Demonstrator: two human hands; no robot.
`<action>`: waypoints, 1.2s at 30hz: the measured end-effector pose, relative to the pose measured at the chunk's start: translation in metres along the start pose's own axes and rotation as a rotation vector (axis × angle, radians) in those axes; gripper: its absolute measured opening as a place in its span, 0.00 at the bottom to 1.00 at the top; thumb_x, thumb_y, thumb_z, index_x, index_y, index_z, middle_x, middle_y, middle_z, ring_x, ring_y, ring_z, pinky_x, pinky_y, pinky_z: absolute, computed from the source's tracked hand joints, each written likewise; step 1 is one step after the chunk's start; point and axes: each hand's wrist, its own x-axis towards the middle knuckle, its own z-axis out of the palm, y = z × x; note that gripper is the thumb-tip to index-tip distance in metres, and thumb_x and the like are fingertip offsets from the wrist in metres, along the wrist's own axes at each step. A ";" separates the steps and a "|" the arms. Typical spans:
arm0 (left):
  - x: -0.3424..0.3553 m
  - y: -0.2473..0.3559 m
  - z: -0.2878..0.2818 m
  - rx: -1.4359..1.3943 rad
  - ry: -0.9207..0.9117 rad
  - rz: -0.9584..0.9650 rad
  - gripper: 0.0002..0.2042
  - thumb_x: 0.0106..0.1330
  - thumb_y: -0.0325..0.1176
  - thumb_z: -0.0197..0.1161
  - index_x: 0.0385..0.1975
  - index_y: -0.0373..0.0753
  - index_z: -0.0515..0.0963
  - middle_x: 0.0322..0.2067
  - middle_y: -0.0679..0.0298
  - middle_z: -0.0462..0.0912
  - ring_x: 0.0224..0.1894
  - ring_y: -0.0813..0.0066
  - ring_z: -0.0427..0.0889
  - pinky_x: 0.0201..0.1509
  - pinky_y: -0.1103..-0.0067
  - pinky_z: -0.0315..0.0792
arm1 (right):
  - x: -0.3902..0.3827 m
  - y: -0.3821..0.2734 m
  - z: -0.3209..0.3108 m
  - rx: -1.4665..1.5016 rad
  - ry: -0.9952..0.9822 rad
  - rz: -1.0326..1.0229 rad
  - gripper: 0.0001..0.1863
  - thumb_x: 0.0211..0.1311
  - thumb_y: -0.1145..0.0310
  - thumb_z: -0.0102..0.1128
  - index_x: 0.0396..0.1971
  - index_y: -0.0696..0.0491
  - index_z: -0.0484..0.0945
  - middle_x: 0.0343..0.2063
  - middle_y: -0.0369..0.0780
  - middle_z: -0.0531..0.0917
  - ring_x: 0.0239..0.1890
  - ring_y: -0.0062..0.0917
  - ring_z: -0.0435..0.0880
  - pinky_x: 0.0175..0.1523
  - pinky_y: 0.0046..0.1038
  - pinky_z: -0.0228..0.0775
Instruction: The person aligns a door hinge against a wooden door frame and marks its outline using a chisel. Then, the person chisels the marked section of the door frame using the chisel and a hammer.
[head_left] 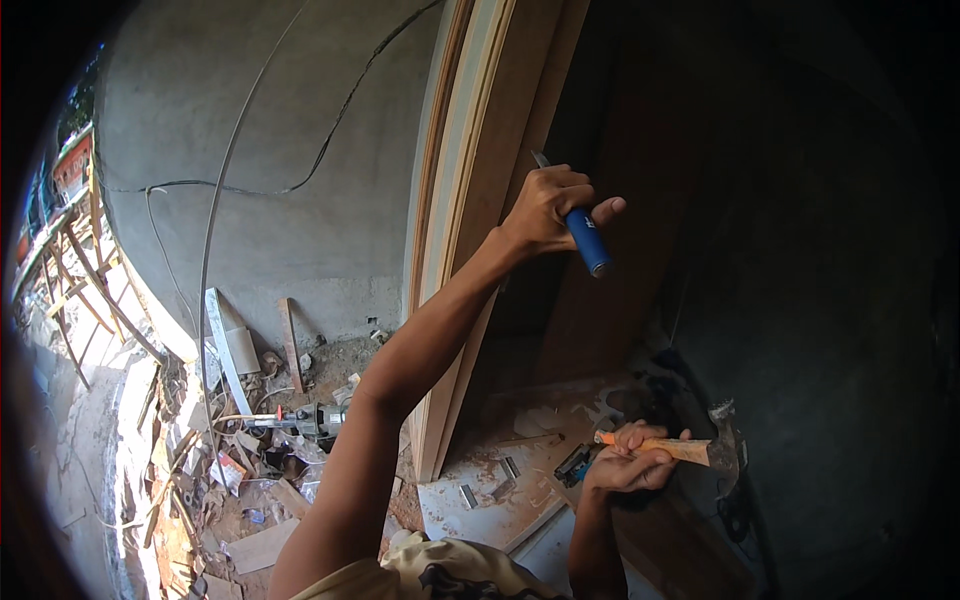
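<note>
My left hand point(555, 205) is raised beside the edge of a wooden door frame point(473, 130), its fingers closed around a blue-handled chisel point(590, 247). The blade points up toward the frame and is partly hidden behind my fingers. Lower right, my right hand point(635, 462) grips the orange handle of a hammer point(688, 450), whose metal head is at the right end. Below the frame lies a dusty pale board point(455, 510) with several small metal pieces point(468, 497) and a blue-and-black tool point(573, 465) on it, near my right hand.
A grey plastered wall point(290, 110) with hanging cables stands left. At its foot lie rubble, wood offcuts point(260, 548), leaning boards point(228, 350) and a metal motor-like machine point(315, 420). Wooden scaffolding point(75, 290) is in the sunlit far left. The doorway's interior at right is dark.
</note>
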 end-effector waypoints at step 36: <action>-0.006 0.007 0.021 0.043 -0.091 0.166 0.29 0.57 0.37 0.75 0.03 0.45 0.59 0.05 0.70 0.59 0.08 0.76 0.58 0.16 0.76 0.53 | -0.025 -0.010 -0.053 -0.220 0.053 0.555 0.27 0.79 0.58 0.44 0.61 0.68 0.66 0.18 0.33 0.65 0.17 0.10 0.59 0.18 0.15 0.47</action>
